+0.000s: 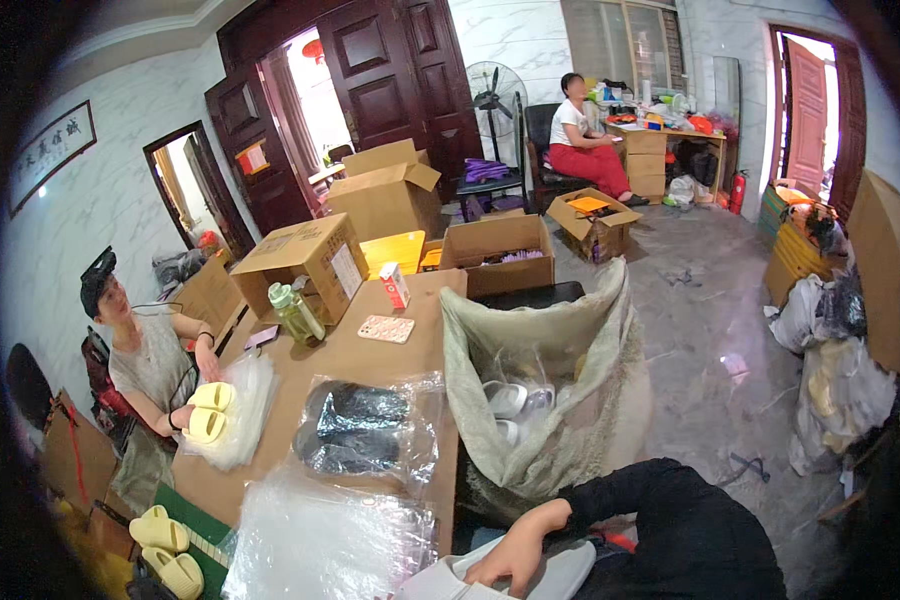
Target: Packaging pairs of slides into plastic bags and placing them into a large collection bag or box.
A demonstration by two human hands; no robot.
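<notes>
White slipper point(560, 575) under right hand point(515, 553)

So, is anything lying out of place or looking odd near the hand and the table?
Nothing looks spilled or broken. The right hand rests on a pale grey foam slipper. On the brown table, a clear plastic bag of dark slippers lies crumpled. Scraps of litter are scattered on the grey marble floor.

- Daylight enters through the open doorway point(305, 90) at upper centre and a second doorway point(805, 115) at upper right, both overexposed.
- Indoor light is even, shadows soft.
- Glare on the clear plastic bags point(325, 540) at lower left.
- Fisheye bending and a dark vignette at the rim.
</notes>
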